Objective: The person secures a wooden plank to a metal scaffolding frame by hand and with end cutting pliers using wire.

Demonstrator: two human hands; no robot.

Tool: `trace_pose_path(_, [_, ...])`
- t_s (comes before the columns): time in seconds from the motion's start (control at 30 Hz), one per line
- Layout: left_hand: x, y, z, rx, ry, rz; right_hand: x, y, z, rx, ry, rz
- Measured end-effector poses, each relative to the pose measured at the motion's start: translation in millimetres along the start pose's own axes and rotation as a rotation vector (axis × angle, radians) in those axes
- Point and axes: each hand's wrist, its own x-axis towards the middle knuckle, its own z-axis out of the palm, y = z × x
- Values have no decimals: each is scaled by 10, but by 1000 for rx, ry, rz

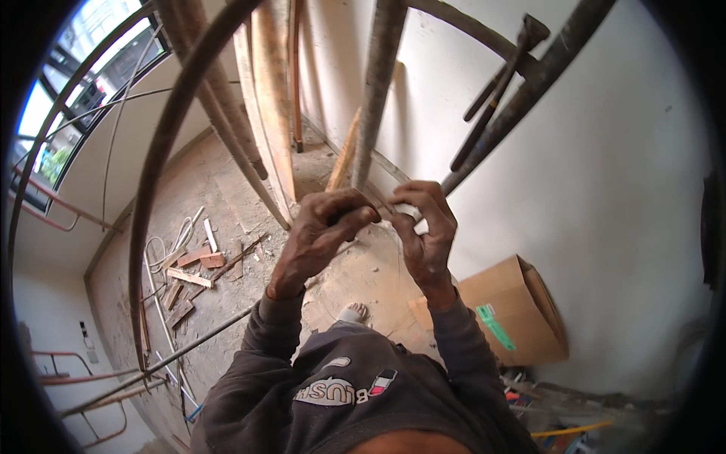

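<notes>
- Cardboard box (505, 306): at the person's right.
- Left hand (321, 236): fingers curled narrow; cannot tell their hold.
- Right hand (431, 246): fingers bent, grip also unclear.
- Slim piece (386, 213): seemingly between both hands, unidentifiable; probably light, best pinched at its ends.
</notes>
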Motion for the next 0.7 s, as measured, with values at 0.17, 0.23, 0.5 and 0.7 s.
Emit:
trace_pose_path(0.17, [-68,-94,20,72,-4,111,-174,56,110,275,39,221])
trace_pose_path(0.23, [-110,-134,52,103,-5,86,-304,60,141,341,78,314])
trace_pose_path(0.5, [-342,-252,185,474,171,399,-549,58,225,276,-23,363])
trace_pose_path(0.7, [-516,-186,239,522,273,503,-667,-20,209,416,-5,385])
